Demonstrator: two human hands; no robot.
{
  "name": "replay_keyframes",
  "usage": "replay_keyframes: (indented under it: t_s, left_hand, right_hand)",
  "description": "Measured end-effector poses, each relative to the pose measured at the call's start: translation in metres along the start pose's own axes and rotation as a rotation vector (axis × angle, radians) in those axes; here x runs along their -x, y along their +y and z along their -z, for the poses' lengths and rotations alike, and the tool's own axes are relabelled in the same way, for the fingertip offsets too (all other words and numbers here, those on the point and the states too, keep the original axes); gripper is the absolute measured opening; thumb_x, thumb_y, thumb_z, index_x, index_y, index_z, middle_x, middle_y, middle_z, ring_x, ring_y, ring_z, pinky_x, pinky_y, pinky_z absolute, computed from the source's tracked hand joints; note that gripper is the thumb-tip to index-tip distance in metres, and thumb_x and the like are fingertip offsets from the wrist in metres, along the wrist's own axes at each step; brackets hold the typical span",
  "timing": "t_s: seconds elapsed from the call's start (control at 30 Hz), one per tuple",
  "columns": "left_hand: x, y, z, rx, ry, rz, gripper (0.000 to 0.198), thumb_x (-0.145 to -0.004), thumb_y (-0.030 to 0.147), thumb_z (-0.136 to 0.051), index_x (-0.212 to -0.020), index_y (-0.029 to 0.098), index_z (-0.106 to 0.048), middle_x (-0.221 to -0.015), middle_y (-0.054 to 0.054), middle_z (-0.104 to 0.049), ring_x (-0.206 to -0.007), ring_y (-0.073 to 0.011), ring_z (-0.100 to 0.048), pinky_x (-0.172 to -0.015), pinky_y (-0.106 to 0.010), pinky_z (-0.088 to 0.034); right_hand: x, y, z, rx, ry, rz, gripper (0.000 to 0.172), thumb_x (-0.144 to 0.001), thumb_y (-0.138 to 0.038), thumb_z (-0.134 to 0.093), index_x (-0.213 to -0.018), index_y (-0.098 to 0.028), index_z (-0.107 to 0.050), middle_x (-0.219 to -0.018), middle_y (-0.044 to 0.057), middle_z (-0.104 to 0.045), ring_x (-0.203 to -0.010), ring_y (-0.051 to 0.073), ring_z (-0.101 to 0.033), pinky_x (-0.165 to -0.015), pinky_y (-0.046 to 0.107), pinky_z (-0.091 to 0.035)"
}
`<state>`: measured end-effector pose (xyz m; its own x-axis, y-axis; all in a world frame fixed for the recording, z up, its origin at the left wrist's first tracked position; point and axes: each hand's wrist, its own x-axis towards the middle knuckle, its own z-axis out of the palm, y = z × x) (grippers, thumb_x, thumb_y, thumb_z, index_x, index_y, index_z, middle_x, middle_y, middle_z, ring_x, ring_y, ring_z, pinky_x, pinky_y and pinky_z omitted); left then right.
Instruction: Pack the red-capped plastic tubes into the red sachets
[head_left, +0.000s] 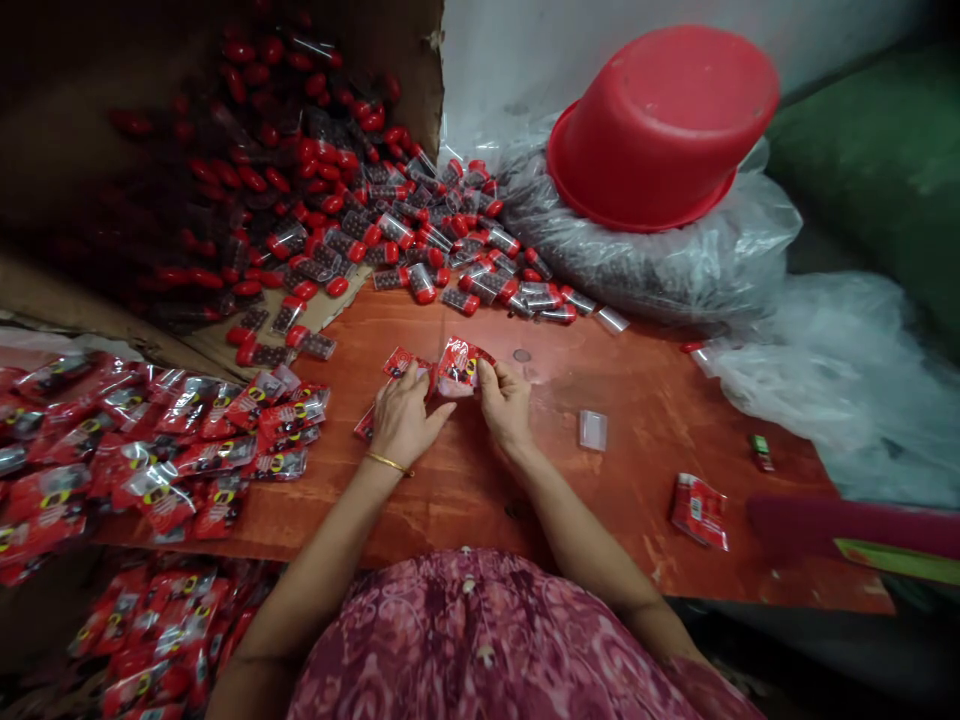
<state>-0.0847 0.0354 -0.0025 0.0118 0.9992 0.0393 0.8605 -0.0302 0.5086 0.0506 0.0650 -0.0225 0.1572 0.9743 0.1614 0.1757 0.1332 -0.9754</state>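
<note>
Between the thumb and fingers of my right hand [505, 402] is a small red printed packet [456, 366], gripped at its right side. My left hand [409, 418] lies just left of it, palm down, its thumb stretched out and apart from the fingers. Under and beside those fingers are more red packets [400, 360], partly covered by the hand; one edge shows near the wrist. Whether the left fingertips also touch the raised packet, I cannot tell.
Many red-capped clear bottles [337, 240] spill from a cardboard box [217, 365]. Filled red packets [180, 450] pile up at left. A red tub [667, 120] sits upside down on a plastic bag [645, 270]. A clear piece [592, 430] and a red packet [699, 510] lie right.
</note>
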Motion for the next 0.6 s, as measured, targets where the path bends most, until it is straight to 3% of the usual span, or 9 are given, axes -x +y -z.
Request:
replay_keyframes:
  t_s: [0.1, 0.2, 0.3, 0.33, 0.4, 0.53, 0.6]
  left_hand:
    - [-0.001, 0.006, 0.004, -0.066, 0.035, -0.028, 0.07, -0.071, 0.045, -0.06, -0.129, 0.007, -0.044, -0.144, -0.024, -0.03, -0.132, -0.0344, -0.03, -0.105, -0.052, -0.023]
    - [0.001, 0.009, 0.007, 0.079, 0.049, -0.051, 0.076, -0.068, 0.05, -0.062, -0.128, 0.007, -0.045, -0.141, -0.024, -0.036, -0.131, -0.0338, -0.034, -0.105, -0.049, -0.025]
    - [0.006, 0.009, 0.005, 0.407, 0.062, 0.012, 0.049, -0.069, 0.048, -0.061, -0.101, 0.011, -0.066, -0.107, -0.015, -0.066, -0.101, -0.0283, -0.059, -0.087, -0.037, -0.045]
    - [0.008, 0.01, 0.003, 0.531, 0.075, 0.076, 0.04, -0.07, 0.047, -0.061, -0.087, 0.012, -0.069, -0.087, -0.011, -0.07, -0.085, -0.0244, -0.063, -0.076, -0.032, -0.048]
    - [0.01, 0.012, -0.004, 0.778, 0.128, 0.224, 0.031, -0.07, 0.044, -0.063, -0.064, 0.013, -0.068, -0.059, -0.003, -0.064, -0.062, -0.0165, -0.06, -0.061, -0.026, -0.046]
    - [0.011, 0.019, -0.012, 1.236, 0.219, 0.439, 0.028, -0.056, 0.039, -0.075, -0.057, 0.014, -0.065, -0.054, 0.001, -0.061, -0.053, -0.0099, -0.054, -0.056, -0.022, -0.043]
    - [0.011, 0.021, -0.01, 1.359, 0.207, 0.536, 0.032, -0.05, 0.04, -0.078, -0.055, 0.013, -0.063, -0.05, 0.001, -0.059, -0.049, -0.0087, -0.052, -0.052, -0.021, -0.042]
  right_hand:
    - [0.003, 0.002, 0.002, 0.069, 0.009, 0.054, 0.034, -0.083, -0.037, -0.043, -0.055, -0.019, -0.04, -0.052, -0.006, -0.036, -0.051, 0.008, -0.034, -0.051, 0.022, -0.028]
    - [0.007, 0.002, 0.001, 0.088, 0.032, 0.058, 0.035, -0.084, -0.038, -0.043, -0.055, -0.019, -0.04, -0.051, -0.006, -0.037, -0.051, 0.008, -0.034, -0.051, 0.023, -0.028]
    - [0.014, -0.001, -0.005, 0.014, 0.018, 0.042, 0.03, -0.083, -0.038, -0.044, -0.06, -0.019, -0.045, -0.055, -0.005, -0.043, -0.053, 0.009, -0.039, -0.054, 0.022, -0.033]
    - [0.017, -0.002, -0.008, -0.024, 0.002, 0.034, 0.029, -0.083, -0.039, -0.044, -0.062, -0.019, -0.047, -0.056, -0.004, -0.045, -0.054, 0.009, -0.04, -0.054, 0.022, -0.034]
    - [0.025, -0.004, -0.015, -0.084, -0.042, 0.018, 0.029, -0.083, -0.039, -0.044, -0.063, -0.019, -0.048, -0.057, -0.004, -0.044, -0.054, 0.01, -0.04, -0.053, 0.022, -0.034]
    - [0.034, -0.007, -0.015, -0.039, -0.145, 0.033, 0.037, -0.087, -0.042, -0.039, -0.056, -0.02, -0.041, -0.053, -0.004, -0.037, -0.049, 0.009, -0.036, -0.049, 0.022, -0.032]
    - [0.032, -0.007, -0.001, 0.098, -0.2, 0.098, 0.039, -0.09, -0.042, -0.034, -0.06, -0.02, -0.046, -0.056, -0.002, -0.044, -0.054, 0.011, -0.043, -0.054, 0.023, -0.037]
